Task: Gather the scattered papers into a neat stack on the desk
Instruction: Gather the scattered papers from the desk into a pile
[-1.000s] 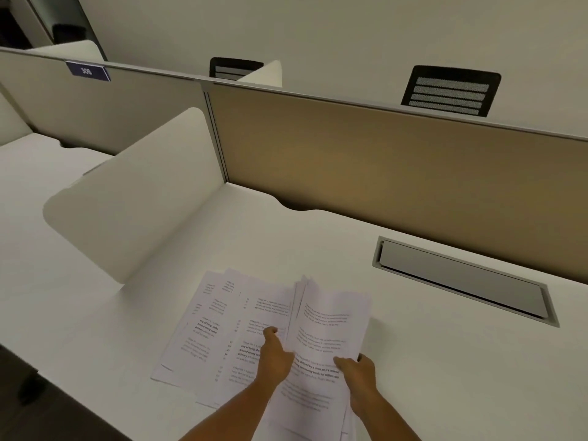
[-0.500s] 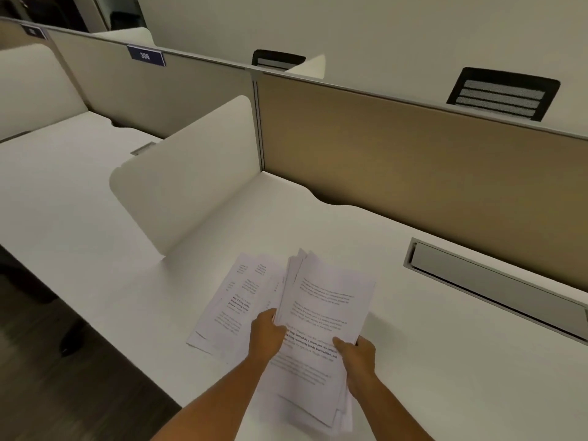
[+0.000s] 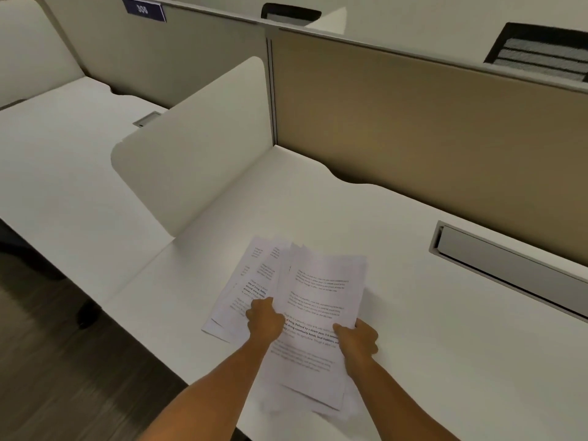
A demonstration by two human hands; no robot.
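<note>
Several printed white papers (image 3: 321,297) lie overlapped near the front edge of the white desk (image 3: 429,345). The top sheets form a rough pile on the right, and a few sheets (image 3: 251,275) still fan out to the left beneath it. My left hand (image 3: 265,323) presses on the left sheets at the pile's left edge. My right hand (image 3: 358,340) grips the pile's right edge, thumb on top. The lower sheets hang slightly over the desk's front edge.
A white side divider (image 3: 197,154) stands left of the papers. A tan partition (image 3: 429,128) closes the back. A grey cable hatch (image 3: 509,272) sits in the desk at right. Another desk (image 3: 63,160) lies to the left, dark floor (image 3: 63,361) below.
The fanned sheets on the left have been drawn in under the right pile, so the spread is narrower. The view has swung left, shifting the papers and hands rightward.
</note>
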